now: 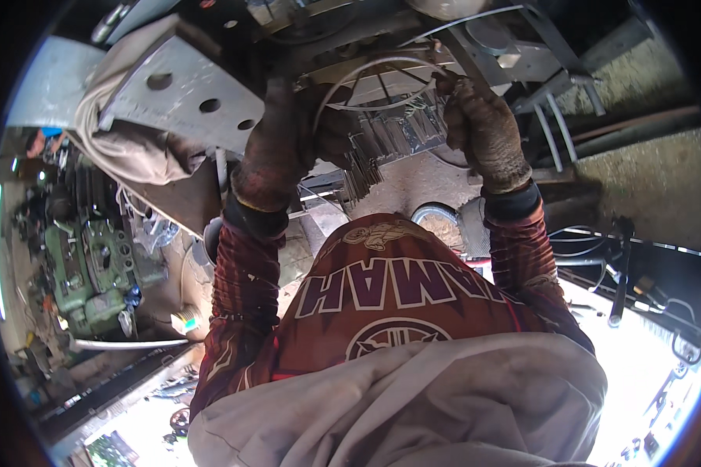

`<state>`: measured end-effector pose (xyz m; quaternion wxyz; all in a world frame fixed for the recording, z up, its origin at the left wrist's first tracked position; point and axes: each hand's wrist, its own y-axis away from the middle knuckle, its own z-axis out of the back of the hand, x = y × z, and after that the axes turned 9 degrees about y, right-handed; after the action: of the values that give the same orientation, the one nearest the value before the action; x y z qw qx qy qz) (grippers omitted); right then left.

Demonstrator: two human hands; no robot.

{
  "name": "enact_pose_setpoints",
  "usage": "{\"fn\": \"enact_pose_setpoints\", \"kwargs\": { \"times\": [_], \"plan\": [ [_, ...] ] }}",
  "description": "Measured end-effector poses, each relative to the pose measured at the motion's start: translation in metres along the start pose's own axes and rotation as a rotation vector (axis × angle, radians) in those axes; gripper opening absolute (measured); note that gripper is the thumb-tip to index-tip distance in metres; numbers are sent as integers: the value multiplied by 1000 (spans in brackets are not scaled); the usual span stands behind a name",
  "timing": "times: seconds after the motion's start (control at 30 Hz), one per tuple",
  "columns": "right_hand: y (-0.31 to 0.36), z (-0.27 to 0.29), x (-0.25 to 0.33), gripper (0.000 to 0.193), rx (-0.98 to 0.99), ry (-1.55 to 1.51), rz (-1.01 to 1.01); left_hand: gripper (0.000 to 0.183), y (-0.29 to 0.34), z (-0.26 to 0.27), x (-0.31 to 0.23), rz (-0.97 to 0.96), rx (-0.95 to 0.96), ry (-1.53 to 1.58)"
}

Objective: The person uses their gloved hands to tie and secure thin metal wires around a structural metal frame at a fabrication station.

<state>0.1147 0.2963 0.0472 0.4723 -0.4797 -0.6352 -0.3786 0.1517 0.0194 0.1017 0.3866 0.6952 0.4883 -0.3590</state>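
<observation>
While the loose pale cloth (397,401) and the red printed shirt (382,249) fill the near part of the view, both arms extend away from the body toward a spoked metal ring (389,60). This ring stands tilted between the left gloved hand (284,144) and the right gloved hand (483,128). The right grip is narrow, with curled fingers at the ring's right edge. The left grip lies in shadow beside the other edge, and I cannot tell how firmly it closes there.

If one side were held weakly, I think the ring could turn or slip, because thick gloves give little feeling of a thin rod. Just beyond it, many thin metal strips (397,134) lie close together; a lowered ring could catch on their ends and scatter them.

At the left, a grey perforated plate (183,93) comes close to the left forearm, so a sideways pull might knock the wrist against its edge. Farther away, a green machine (89,268) seems too distant to disturb the hands.
</observation>
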Motion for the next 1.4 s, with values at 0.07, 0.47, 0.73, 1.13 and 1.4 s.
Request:
{"fn": "enact_pose_setpoints", "kwargs": {
  "times": [0.07, 0.47, 0.73, 1.13, 1.4],
  "plan": [
    [-5, -9, 8, 34, 87, -77, -37, 82, 15, 16, -2, -35, 32, 73],
    [-31, -83, -13, 67, 455, -294, -97, 54, 126, 73, 19, -236, -16, 236],
    [-25, -152, -16, 69, 685, -22, 154, 50, 191, 102, 32, -371, -166, 309],
    [4, -251, -40, 50, 847, -58, -166, 71, 288, 179, 58, -477, -267, 458],
    [17, -295, -68, 39, 906, -3, -243, 71, 331, 204, 78, -467, -325, 296]
  ]
}}
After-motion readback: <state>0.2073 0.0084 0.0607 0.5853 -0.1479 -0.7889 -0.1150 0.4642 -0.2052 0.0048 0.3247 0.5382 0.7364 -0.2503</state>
